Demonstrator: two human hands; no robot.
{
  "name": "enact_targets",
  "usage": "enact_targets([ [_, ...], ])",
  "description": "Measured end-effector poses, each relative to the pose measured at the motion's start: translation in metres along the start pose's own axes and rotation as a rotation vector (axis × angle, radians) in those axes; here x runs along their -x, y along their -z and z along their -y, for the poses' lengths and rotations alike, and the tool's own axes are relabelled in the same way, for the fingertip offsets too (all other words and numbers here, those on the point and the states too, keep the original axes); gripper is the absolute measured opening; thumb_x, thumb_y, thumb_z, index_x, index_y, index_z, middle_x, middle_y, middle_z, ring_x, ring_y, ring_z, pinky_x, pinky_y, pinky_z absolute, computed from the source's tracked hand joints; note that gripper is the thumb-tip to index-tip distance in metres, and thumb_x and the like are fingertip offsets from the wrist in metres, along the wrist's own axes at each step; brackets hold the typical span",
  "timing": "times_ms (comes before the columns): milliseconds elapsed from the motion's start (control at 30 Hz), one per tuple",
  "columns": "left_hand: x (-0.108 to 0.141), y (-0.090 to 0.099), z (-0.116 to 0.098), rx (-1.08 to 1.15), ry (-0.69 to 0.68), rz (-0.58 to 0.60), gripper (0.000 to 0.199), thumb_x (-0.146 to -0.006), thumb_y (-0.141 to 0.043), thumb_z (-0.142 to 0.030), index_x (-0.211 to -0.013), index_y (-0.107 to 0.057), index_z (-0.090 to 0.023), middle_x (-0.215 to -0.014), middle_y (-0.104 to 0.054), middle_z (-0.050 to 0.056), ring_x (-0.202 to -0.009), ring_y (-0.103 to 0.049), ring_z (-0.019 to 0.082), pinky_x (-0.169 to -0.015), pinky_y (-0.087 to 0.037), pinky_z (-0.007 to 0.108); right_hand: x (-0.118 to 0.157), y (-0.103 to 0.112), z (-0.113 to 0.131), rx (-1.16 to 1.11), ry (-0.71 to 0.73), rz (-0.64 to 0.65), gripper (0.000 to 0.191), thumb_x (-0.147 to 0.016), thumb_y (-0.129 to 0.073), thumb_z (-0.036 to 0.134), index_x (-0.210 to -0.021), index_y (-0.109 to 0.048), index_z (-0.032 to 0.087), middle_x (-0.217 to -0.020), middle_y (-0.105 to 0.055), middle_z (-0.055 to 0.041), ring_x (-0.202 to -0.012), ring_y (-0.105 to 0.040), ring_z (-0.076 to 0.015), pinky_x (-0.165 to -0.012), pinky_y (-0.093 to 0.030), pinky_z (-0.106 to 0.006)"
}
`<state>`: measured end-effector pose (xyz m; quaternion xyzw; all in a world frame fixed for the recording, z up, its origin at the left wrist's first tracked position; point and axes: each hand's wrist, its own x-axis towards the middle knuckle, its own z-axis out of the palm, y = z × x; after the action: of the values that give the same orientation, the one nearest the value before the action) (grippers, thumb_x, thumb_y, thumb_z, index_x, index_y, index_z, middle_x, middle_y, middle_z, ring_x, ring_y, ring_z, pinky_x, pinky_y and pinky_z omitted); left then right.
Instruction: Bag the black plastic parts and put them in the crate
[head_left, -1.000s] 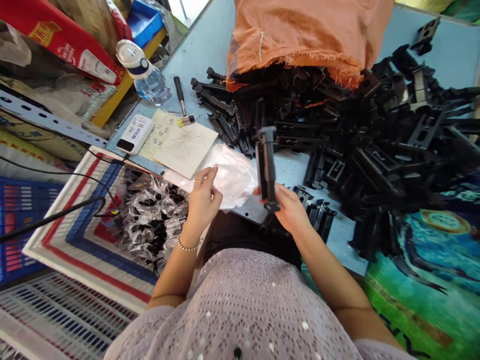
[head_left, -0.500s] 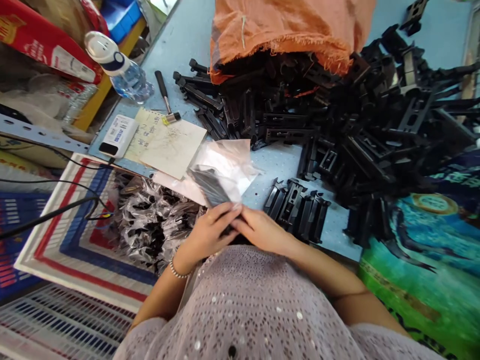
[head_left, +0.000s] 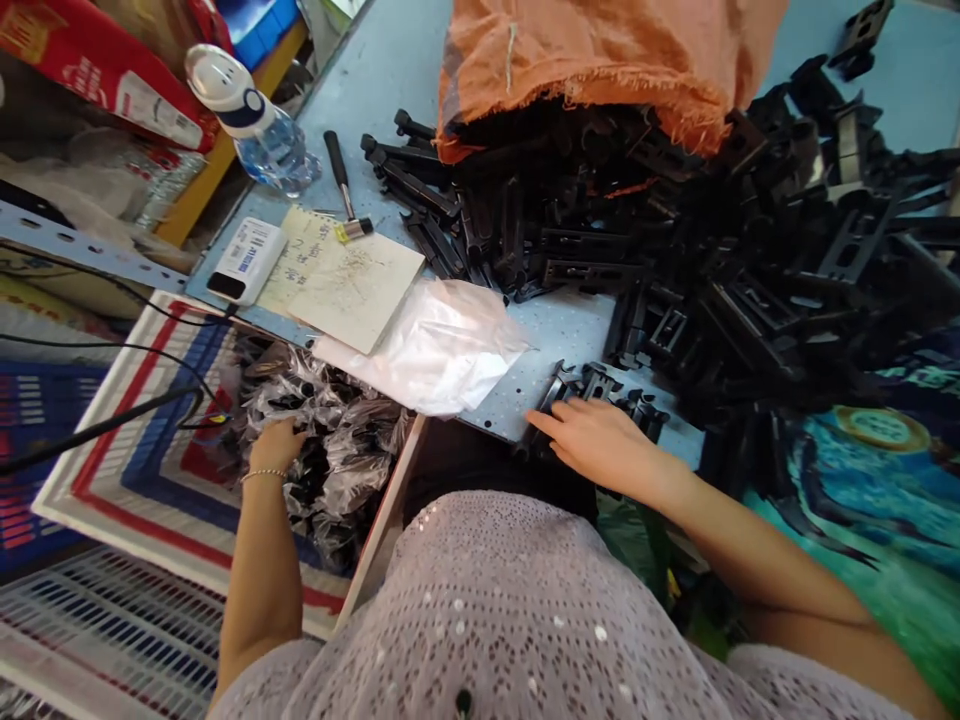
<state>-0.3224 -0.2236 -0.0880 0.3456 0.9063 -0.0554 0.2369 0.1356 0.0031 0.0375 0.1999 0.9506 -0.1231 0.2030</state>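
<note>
My left hand (head_left: 276, 447) is over the white basket (head_left: 101, 445), at the heap of bagged black parts (head_left: 352, 470). Its fingers are mostly hidden, so what it holds cannot be made out. On the blue table (head_left: 551, 330), my right hand (head_left: 600, 440) reaches over a short row of black parts (head_left: 651, 412) at the near edge. The fingers touch the leftmost black part, thumb side toward the table edge. Clear plastic bags (head_left: 450, 350) lie flat in a pile left of my right hand.
A large pile of black parts (head_left: 750, 300) spills from an orange sack (head_left: 600, 60). At the left stand a water bottle (head_left: 274, 150), a hammer (head_left: 339, 170), a notepad (head_left: 360, 290) and a white box (head_left: 251, 255). A green-blue sack (head_left: 892, 500) is at the right.
My hands have parted. The left moved left to the basket and no longer holds the bagged dark part; the right moved right onto the row of black parts.
</note>
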Motion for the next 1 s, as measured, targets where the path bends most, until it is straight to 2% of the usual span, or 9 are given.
enact_targets([
  [100, 0.033, 0.023, -0.052, 0.225, -0.112, -0.004, 0.028, -0.085, -0.057, -0.041, -0.093, -0.071, -0.018, -0.078, -0.072, 0.007, -0.079, -0.068, 0.027, -0.074, -0.053, 0.036, 0.005, -0.005, 0.017, 0.040, -0.136, 0.081, 0.050, -0.095, -0.051, 0.012, -0.145, -0.055, 0.018, -0.088, -0.070, -0.0106, -0.079, -0.066, -0.0258, -0.068, -0.046, -0.036],
  [233, 0.068, 0.047, -0.179, 0.568, -0.714, -0.177, 0.028, -0.096, -0.054, -0.037, -0.115, -0.069, -0.021, -0.105, -0.072, 0.007, -0.091, -0.067, 0.020, -0.086, -0.054, 0.034, 0.006, -0.009, 0.033, 0.025, -0.187, -0.028, 0.027, -0.101, -0.051, 0.028, -0.116, -0.072, 0.019, -0.099, -0.067, -0.0151, -0.089, -0.066, -0.0295, -0.069, -0.049, -0.037],
  [333, 0.050, 0.043, -0.280, 0.455, -1.022, -0.416, 0.036, -0.095, -0.055, -0.022, -0.130, -0.062, -0.019, -0.130, -0.063, 0.015, -0.126, -0.055, 0.028, -0.109, -0.043, 0.048, 0.003, -0.007, 0.033, -0.043, -0.163, -0.098, 0.026, -0.101, -0.053, 0.032, -0.104, -0.074, 0.018, -0.110, -0.067, -0.0159, -0.098, -0.064, -0.0310, -0.074, -0.052, -0.040],
  [433, 0.019, 0.033, -0.336, 0.304, -1.044, -0.574, 0.028, -0.096, -0.050, -0.013, -0.117, -0.067, -0.023, -0.110, -0.068, 0.011, -0.120, -0.055, 0.028, -0.113, -0.032, 0.057, -0.002, -0.003, 0.013, -0.262, -0.192, -0.205, 0.031, -0.103, -0.046, 0.034, -0.116, -0.071, 0.019, -0.113, -0.068, -0.0132, -0.104, -0.064, -0.0301, -0.085, -0.054, -0.043],
  [533, 0.012, 0.030, -0.331, 0.254, -1.153, -0.690, 0.020, -0.099, -0.050, -0.017, -0.100, -0.068, -0.026, -0.094, -0.067, 0.005, -0.108, -0.057, 0.023, -0.110, -0.033, 0.051, -0.023, 0.000, -0.022, -0.717, -0.334, -0.463, 0.041, -0.103, -0.045, 0.043, -0.135, -0.060, 0.022, -0.129, -0.065, -0.0123, -0.112, -0.064, -0.0270, -0.090, -0.055, -0.042],
  [600, 0.021, 0.030, -0.307, 0.251, -1.263, -0.756, 0.019, -0.100, -0.052, -0.018, -0.102, -0.067, -0.030, -0.094, -0.067, 0.001, -0.110, -0.057, 0.019, -0.112, -0.030, 0.047, -0.049, 0.003, -0.043, -1.107, -0.404, -0.553, 0.047, -0.099, -0.048, 0.053, -0.132, -0.060, 0.021, -0.130, -0.065, -0.0120, -0.101, -0.067, -0.0234, -0.075, -0.057, -0.035],
  [733, 0.040, 0.030, -0.255, 0.185, -1.290, -0.705, 0.022, -0.097, -0.056, -0.016, -0.105, -0.067, -0.033, -0.100, -0.069, -0.002, -0.117, -0.056, 0.018, -0.116, -0.024, 0.046, -0.103, 0.009, -0.057, -1.638, -0.378, -0.376, 0.037, -0.082, -0.072, 0.052, -0.090, -0.067, 0.016, -0.085, -0.072, -0.0064, -0.065, -0.059, -0.0127, -0.049, -0.040, -0.021],
  [867, 0.040, 0.028, -0.230, 0.149, -0.922, -0.618, 0.021, -0.089, -0.058, -0.009, -0.085, -0.071, -0.025, -0.109, -0.069, 0.008, -0.122, -0.053, 0.030, -0.108, -0.029, 0.057, -0.129, 0.018, -0.035, -1.733, -0.315, -0.321, 0.022, -0.081, -0.073, 0.037, -0.084, -0.064, 0.017, -0.076, -0.070, -0.0018, -0.060, -0.055, -0.0084, -0.048, -0.034, -0.017],
  [1000, 0.035, 0.017, -0.227, 0.153, -0.839, -0.470, 0.020, -0.084, -0.060, -0.007, -0.082, -0.074, -0.021, -0.105, -0.070, 0.013, -0.111, -0.059, 0.032, -0.096, -0.042, 0.052, -0.144, 0.024, -0.014, -1.500, -0.328, -0.278, 0.015, -0.095, -0.055, 0.033, -0.092, -0.058, 0.018, -0.092, -0.071, -0.0032, -0.067, -0.061, -0.0104, -0.053, -0.040, -0.020],
])
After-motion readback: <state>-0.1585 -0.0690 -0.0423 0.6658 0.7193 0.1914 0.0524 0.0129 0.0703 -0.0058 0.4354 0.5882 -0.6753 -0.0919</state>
